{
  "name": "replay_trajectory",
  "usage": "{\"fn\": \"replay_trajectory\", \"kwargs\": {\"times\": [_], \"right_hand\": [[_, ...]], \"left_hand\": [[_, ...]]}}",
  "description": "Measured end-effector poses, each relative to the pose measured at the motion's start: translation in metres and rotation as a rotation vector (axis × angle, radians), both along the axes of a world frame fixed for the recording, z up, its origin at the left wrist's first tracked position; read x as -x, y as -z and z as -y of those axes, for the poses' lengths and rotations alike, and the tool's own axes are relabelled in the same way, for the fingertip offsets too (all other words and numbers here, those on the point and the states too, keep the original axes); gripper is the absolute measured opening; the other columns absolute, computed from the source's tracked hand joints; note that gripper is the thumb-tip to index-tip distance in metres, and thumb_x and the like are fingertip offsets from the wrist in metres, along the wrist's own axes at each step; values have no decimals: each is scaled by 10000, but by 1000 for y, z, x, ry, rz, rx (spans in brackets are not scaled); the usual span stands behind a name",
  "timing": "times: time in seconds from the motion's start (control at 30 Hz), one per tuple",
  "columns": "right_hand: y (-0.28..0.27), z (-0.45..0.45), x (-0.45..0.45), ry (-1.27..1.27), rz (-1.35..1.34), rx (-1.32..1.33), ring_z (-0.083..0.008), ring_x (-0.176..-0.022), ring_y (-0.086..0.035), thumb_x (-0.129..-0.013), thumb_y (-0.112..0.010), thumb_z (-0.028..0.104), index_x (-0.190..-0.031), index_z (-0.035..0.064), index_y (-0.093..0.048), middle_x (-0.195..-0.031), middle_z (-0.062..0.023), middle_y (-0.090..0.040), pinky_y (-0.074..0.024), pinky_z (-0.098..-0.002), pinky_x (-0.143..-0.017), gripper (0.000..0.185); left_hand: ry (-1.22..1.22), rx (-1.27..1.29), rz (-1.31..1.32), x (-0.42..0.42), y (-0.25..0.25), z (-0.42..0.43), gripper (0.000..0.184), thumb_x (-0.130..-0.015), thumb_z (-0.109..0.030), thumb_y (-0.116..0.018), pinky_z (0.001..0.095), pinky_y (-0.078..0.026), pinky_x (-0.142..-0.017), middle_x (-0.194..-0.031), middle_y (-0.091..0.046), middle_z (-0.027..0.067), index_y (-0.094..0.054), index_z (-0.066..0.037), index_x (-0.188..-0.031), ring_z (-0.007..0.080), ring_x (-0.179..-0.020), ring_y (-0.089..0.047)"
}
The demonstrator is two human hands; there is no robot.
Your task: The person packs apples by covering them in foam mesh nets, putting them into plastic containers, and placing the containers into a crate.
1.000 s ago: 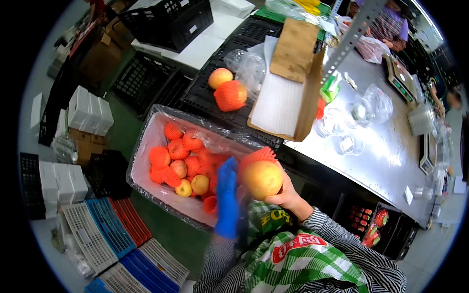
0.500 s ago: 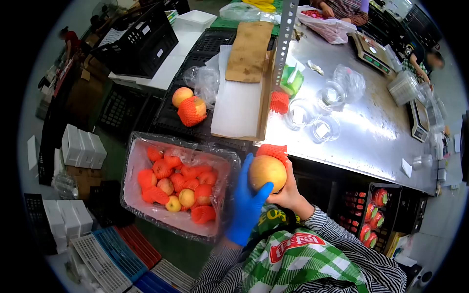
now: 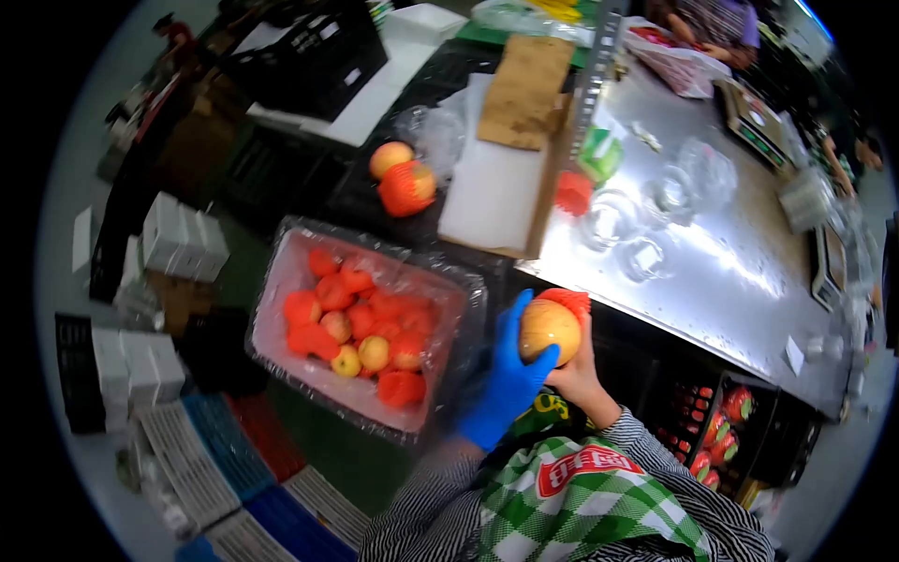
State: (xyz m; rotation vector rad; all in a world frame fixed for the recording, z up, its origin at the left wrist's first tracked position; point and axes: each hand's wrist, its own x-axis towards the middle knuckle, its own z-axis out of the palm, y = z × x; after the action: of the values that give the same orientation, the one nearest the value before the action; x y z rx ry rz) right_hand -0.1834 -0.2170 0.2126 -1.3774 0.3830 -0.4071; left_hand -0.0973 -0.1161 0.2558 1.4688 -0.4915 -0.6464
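Observation:
A yellow-pink apple (image 3: 549, 332) is held in front of my apron between both hands. Wrapped in a blue glove, my left hand (image 3: 513, 379) presses against its left and lower side, thumb across the front. My bare right hand (image 3: 579, 370) grips it from the right; part of those fingers is hidden behind it. A red foam net (image 3: 567, 300) shows at the top of the apple, beside my right fingers. To the left stands a lined box (image 3: 272, 323) with several apples, many in red foam nets (image 3: 401, 390).
Two apples (image 3: 408, 189) lie on a black crate beside a cardboard tray (image 3: 487, 201). On the steel table (image 3: 693, 290) are clear plastic containers (image 3: 646, 257), a red foam net (image 3: 573, 193) and a scale (image 3: 752, 122). Other people work at the far side.
The whole view has shifted and tilted, so the surroundings appear displaced. Both hands still hold the apple, which appears slightly turned, with the foam net at its top.

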Motion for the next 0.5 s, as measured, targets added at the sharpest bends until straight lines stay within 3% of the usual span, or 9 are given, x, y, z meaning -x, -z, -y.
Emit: {"fn": "replay_trajectory", "kwargs": {"times": [0.13, 0.33, 0.37, 0.4, 0.47, 0.5], "right_hand": [[5, -11, -10, -49, 2, -1, -273, -1204, -514, -627, -864, 176, -1423, 45, -200, -1334, -163, -437, -420, -378, -1024, 1044], [-3, -41, -54, -372, -111, -80, -267, -1260, -460, -663, -870, 227, -1408, 20, -261, -1334, -161, -432, -382, -375, -1052, 984], [0, -42, -63, -430, -129, 243, -274, -1297, -416, -689, -860, 249, -1407, 3, -283, -1343, -170, -427, -340, -380, -1079, 954], [-1, -47, -72, -442, -156, 338, -310, -1306, -405, -746, -815, 237, -1404, -17, -300, -1348, -200, -425, -316, -384, -1089, 874], [12, -57, -91, -445, -135, 413, -353, -1290, -414, -806, -758, 228, -1400, -37, -301, -1358, -231, -418, -326, -396, -1079, 794], [14, -62, -98, -407, -92, 487, -383, -1248, -455, -851, -698, 196, -1375, -39, -347, -1317, -251, -463, -361, -401, -1049, 673]], "left_hand": [[-94, -26, -16, -1, 7, -13, 718, -800, -104, -670, 375, -327, -1094, -1411, -414, 165, -341, 11, -1428, 256, -1304, -408], [-290, -85, -129, -31, 48, -78, 612, -804, -210, -646, 354, -437, -988, -1270, -533, 142, -457, -9, -1350, 240, -1164, -531], [-355, -20, -302, -39, 42, -93, 596, -808, -211, -640, 352, -445, -978, -1258, -541, 138, -469, -12, -1343, 236, -1150, -539], [-421, 46, -474, -49, 36, -107, 580, -812, -212, -635, 349, -453, -968, -1246, -550, 133, -482, -14, -1336, 233, -1136, -547], [-529, 73, -428, -71, 36, -143, 568, -808, -160, -679, 343, -477, -926, -1243, -537, 119, -489, -29, -1327, 220, -1104, -551], [-529, -39, -369, -87, 57, -172, 567, -809, -168, -686, 331, -491, -897, -1234, -546, 117, -496, -31, -1325, 215, -1079, -562]]}}
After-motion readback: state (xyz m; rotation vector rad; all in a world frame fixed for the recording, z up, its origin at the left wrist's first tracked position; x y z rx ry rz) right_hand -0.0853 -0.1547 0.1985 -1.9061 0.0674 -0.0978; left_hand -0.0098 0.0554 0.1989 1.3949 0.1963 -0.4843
